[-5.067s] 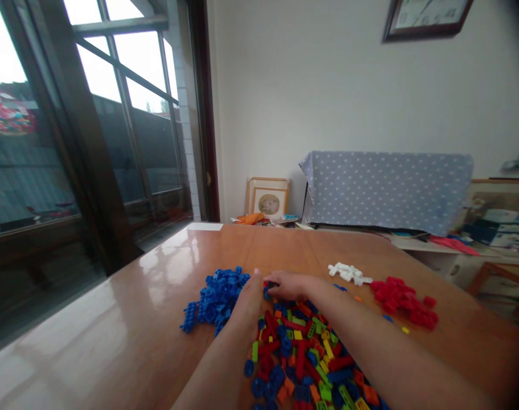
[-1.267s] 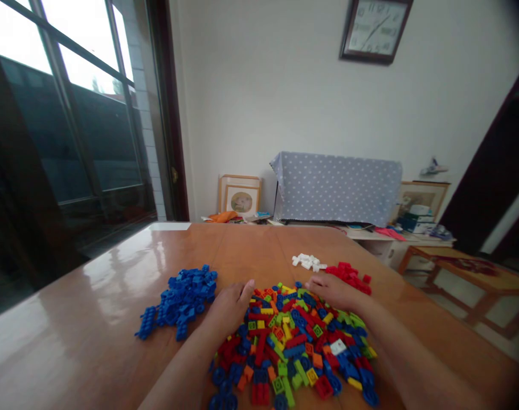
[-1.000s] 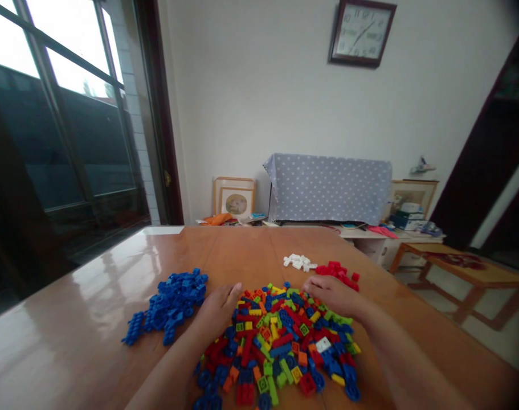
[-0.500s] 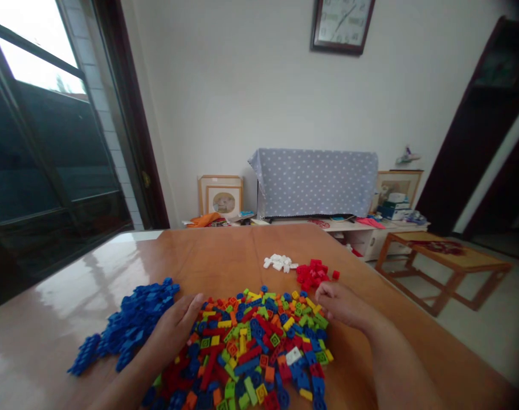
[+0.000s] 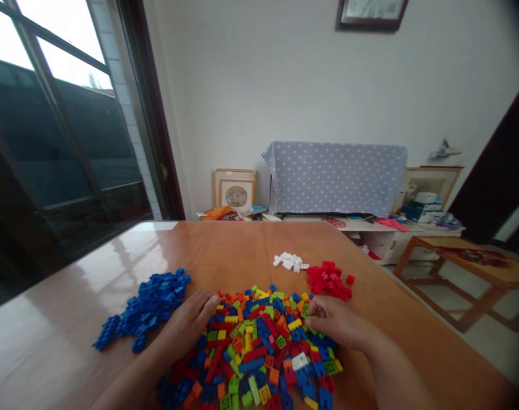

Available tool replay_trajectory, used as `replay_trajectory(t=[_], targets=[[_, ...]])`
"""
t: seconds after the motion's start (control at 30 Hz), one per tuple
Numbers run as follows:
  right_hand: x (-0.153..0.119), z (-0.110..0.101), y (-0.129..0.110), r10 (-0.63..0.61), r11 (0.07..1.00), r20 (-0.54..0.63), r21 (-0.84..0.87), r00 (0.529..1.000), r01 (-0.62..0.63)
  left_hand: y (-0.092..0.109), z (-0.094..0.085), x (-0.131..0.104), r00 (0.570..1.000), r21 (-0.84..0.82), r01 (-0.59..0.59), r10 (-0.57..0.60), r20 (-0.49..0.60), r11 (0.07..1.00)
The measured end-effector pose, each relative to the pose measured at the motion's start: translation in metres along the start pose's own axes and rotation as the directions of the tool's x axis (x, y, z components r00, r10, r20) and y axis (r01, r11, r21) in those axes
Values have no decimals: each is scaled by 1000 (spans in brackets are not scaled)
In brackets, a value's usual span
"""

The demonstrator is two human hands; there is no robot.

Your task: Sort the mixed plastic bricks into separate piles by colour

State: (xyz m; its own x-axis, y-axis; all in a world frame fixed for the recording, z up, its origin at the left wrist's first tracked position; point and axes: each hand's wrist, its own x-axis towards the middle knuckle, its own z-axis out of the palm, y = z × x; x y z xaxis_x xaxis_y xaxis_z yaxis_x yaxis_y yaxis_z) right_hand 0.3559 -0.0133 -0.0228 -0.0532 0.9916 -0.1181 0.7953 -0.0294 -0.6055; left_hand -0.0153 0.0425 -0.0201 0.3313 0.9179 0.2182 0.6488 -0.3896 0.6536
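Note:
A large mixed pile of toy building bricks (image 5: 259, 341) in several colours lies in front of me. My left hand (image 5: 195, 313) rests at its left edge, fingers stretched out and holding nothing. Along that hand's outer side is a heap of blue bricks (image 5: 150, 304). Over the right edge of the mixed pile is my right hand (image 5: 338, 322), its fingers loosely bent with the thumb apart. No brick shows between them, though the palm is hidden. Just beyond it lie red bricks (image 5: 330, 279), with a small group of white bricks (image 5: 290, 262) farther left.
Everything lies on a glossy brown wooden table (image 5: 225, 245). Past its far edge is a low white cabinet (image 5: 389, 245) bearing a cloth-covered object (image 5: 336, 179). To the right stands a small wooden table (image 5: 477, 253). A glazed door (image 5: 80, 119) is at the left.
My right hand has moved from beside the red bricks back toward me, over the right part of the mixed pile. My left hand stays by the pile's left edge. The view has shifted slightly.

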Motion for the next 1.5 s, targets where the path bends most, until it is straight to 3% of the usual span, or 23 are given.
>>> replay_trajectory(t=[0.37, 0.7, 0.87, 1.13, 1.33, 1.5], targets=[[-1, 19, -41, -201, 979, -25, 40, 979, 202, 13, 2, -9, 993, 36, -115, 114, 32, 993], [-4, 36, -72, -257, 917, -89, 291, 962, 272, 18, 5, -13, 978, 47, -199, 195, 74, 979], [2, 40, -69, -230, 905, -122, 339, 966, 258, 20, 6, -13, 965, 37, -255, 252, 80, 966], [1, 40, -68, -230, 955, -154, 156, 961, 254, 21, 9, -14, 950, -72, -310, 312, 21, 948], [-6, 45, -79, -265, 961, -87, -103, 960, 256, 25, 9, -18, 959, -81, -283, 284, -9, 956], [-8, 45, -81, -249, 956, -77, -180, 966, 232, 30, 11, -20, 955, -101, -295, 298, 10, 950]])
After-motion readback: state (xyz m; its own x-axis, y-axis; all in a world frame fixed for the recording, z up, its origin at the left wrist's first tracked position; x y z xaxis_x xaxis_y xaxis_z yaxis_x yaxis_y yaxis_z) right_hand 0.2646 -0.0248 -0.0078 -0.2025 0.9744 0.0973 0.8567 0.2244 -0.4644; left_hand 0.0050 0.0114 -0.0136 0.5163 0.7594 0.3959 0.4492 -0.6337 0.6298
